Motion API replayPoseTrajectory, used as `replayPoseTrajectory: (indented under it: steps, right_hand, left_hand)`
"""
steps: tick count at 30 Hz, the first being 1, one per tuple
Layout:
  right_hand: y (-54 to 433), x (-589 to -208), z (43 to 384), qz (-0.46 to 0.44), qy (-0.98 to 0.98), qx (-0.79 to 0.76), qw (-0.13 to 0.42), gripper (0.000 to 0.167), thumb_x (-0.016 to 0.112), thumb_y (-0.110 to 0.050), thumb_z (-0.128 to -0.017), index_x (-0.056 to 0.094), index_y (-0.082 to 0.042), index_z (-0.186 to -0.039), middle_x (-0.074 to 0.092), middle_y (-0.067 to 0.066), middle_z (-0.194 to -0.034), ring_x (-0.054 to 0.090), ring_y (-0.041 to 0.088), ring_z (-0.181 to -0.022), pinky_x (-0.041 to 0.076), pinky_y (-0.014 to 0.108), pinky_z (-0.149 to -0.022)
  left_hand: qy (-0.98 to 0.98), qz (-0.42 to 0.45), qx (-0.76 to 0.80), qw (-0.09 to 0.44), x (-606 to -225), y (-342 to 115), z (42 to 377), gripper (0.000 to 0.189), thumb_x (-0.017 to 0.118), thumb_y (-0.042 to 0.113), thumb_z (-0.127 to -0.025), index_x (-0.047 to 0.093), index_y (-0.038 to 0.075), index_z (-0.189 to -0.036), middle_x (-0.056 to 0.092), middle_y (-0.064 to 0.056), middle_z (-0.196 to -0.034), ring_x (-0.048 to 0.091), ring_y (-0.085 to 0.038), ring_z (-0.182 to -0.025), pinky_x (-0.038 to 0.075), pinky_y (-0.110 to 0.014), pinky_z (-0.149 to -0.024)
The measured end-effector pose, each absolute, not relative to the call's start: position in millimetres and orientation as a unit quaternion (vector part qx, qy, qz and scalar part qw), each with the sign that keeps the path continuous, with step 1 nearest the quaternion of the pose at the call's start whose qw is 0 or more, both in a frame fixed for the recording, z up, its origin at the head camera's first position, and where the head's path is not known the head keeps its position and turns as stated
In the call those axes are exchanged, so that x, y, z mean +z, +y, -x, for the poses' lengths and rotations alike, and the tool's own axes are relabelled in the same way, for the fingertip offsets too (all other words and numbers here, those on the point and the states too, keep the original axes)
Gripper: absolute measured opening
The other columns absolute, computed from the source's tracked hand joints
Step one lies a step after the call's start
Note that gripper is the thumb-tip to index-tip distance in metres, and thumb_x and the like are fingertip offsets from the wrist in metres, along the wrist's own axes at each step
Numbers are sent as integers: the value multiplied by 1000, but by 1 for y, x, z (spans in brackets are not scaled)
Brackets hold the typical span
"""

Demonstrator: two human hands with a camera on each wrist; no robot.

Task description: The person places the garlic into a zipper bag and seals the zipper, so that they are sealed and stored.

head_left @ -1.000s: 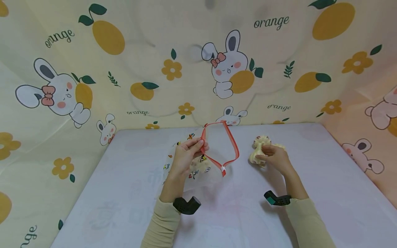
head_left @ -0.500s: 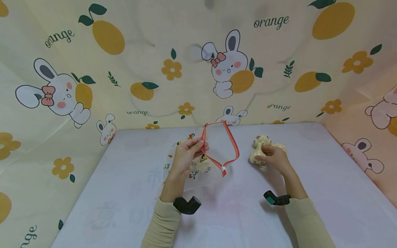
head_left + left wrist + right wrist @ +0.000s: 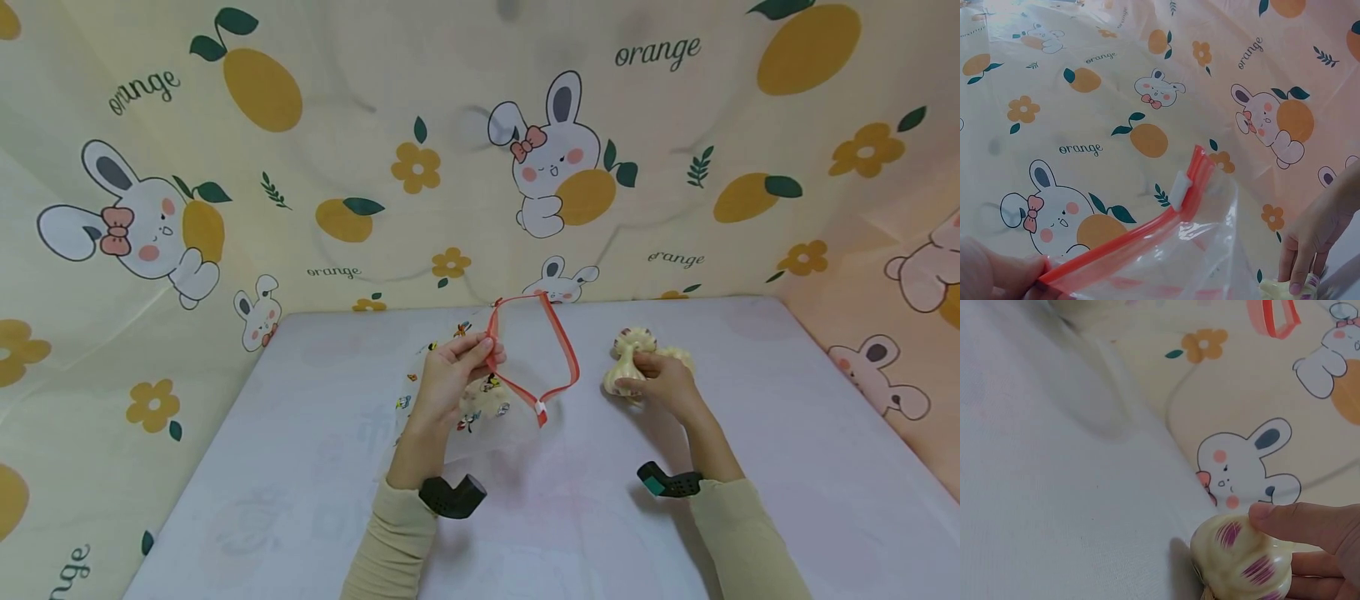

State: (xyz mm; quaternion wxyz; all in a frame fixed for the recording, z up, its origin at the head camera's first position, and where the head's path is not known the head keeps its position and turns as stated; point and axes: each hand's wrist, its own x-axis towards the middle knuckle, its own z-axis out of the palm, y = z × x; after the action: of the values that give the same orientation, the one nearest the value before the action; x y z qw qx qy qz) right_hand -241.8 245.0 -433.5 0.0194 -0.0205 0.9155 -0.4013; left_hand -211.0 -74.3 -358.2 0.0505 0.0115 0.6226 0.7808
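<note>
In the head view my left hand [image 3: 457, 367] pinches the red edge of a clear zip bag [image 3: 562, 337], whose mouth gapes wide. A white slider [image 3: 1180, 190] sits near one end of the red zip in the left wrist view. Colourful little figures are printed on the bag, and a pale yellowish patch shows through it. To the right, my right hand [image 3: 670, 383] holds a cream garlic bulb [image 3: 1235, 556] with purple streaks, thumb on top and fingers behind. Cream bulb shapes cluster at these fingers, partly hidden by the hand.
A white-covered table [image 3: 300, 433] lies under both hands. Behind it and along its sides hangs a cream cloth [image 3: 465, 83] printed with rabbits and oranges. Both wrists carry a black camera mount [image 3: 452, 497].
</note>
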Motion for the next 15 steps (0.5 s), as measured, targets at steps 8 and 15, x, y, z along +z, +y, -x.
replayPoseTrajectory:
  steps: [8,15]
  right_hand:
    - [247,-435,242,22,918,-396,24,67,74,-27,-86,48,14,-132,53,33,-133,56,44,-119,50,51,-99]
    - [246,-435,242,20,921,-387,27,68,74,-29,-85,48,14,-132,53,33,-133,56,44,-120,49,53,-100]
  left_hand:
    - [621,-10,782,49,-358,-74,210,22,58,9,-95,65,-5,-111,72,10,-76,70,-4,-75,59,-19,-77]
    - [623,-10,781,48,-359,-74,211,22,58,9,-95,66,-4,-111,72,10,-77,70,-5,-76,60,-20,-77]
